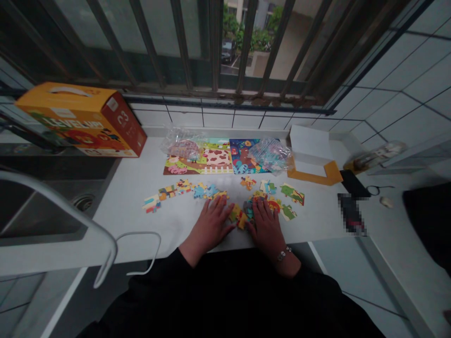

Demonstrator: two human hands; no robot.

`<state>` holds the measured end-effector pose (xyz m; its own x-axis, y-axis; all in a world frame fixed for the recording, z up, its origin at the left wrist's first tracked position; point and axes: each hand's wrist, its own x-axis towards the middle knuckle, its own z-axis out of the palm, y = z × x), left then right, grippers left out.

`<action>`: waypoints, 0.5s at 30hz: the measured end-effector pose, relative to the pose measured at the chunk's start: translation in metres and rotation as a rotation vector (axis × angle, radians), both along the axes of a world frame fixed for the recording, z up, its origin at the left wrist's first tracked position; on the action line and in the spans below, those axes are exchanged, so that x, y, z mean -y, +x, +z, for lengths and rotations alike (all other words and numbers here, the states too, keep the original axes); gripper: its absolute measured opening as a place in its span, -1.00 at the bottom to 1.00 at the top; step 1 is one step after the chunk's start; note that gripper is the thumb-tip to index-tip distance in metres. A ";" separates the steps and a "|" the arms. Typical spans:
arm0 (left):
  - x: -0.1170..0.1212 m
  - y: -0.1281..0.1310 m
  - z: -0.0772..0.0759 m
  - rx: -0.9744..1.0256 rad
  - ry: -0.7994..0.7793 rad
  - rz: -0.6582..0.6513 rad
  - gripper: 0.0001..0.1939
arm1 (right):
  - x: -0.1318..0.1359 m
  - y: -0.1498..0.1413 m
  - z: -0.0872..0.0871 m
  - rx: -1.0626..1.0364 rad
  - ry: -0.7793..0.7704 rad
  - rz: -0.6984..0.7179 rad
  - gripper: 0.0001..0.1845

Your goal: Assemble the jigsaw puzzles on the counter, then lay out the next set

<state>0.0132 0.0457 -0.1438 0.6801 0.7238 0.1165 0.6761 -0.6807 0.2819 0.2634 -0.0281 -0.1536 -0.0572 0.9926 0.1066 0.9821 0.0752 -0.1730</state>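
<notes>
My left hand (212,226) lies flat on the white counter, fingers stretched out, their tips touching the right end of a row of joined puzzle pieces (174,188). Beneath the spread fingers of my right hand (265,224) are more puzzle pieces, partly hidden by it. Between the two hands sit some yellow puzzle pieces (240,217). Green puzzle pieces (293,193) rest to the right of my right hand, and an orange puzzle piece (248,182) lies beyond it.
Two picture sheets (216,162) lie at the back, each under a clear plastic bag (269,152). An opened white box (310,149) stands right of them. An orange carton (84,119) is at the back left, beside the sink (63,234). A white cable (159,239) hangs over the front edge.
</notes>
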 end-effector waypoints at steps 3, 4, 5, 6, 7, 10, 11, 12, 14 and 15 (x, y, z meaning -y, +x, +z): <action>-0.007 -0.001 -0.010 -0.006 0.052 0.230 -0.24 | -0.002 0.006 0.000 0.024 -0.024 -0.082 -0.18; -0.009 -0.003 -0.011 -0.008 0.059 0.263 -0.24 | -0.002 0.007 -0.001 0.029 -0.030 -0.105 -0.16; -0.011 -0.005 -0.012 -0.010 0.063 0.284 -0.25 | -0.002 0.008 -0.001 0.033 -0.033 -0.126 -0.14; -0.013 -0.008 -0.013 -0.012 0.066 0.302 -0.25 | -0.002 0.009 -0.001 0.038 -0.032 -0.142 -0.12; -0.015 -0.011 -0.012 -0.015 0.066 0.317 -0.26 | -0.003 0.010 -0.002 0.044 -0.028 -0.155 -0.11; -0.020 -0.019 -0.009 -0.038 0.064 0.360 -0.27 | -0.005 0.012 -0.002 0.068 -0.041 -0.184 -0.07; -0.021 -0.021 -0.007 -0.054 0.061 0.373 -0.27 | -0.006 0.013 -0.002 0.081 -0.059 -0.194 -0.06; -0.022 -0.023 -0.005 -0.071 0.059 0.380 -0.27 | -0.007 0.014 -0.002 0.096 -0.082 -0.208 -0.05; -0.022 -0.024 -0.002 -0.103 0.049 0.349 -0.28 | -0.011 0.016 0.000 0.126 -0.137 -0.241 -0.04; -0.021 -0.024 -0.001 -0.111 0.040 0.303 -0.29 | -0.014 0.017 0.001 0.138 -0.162 -0.257 -0.04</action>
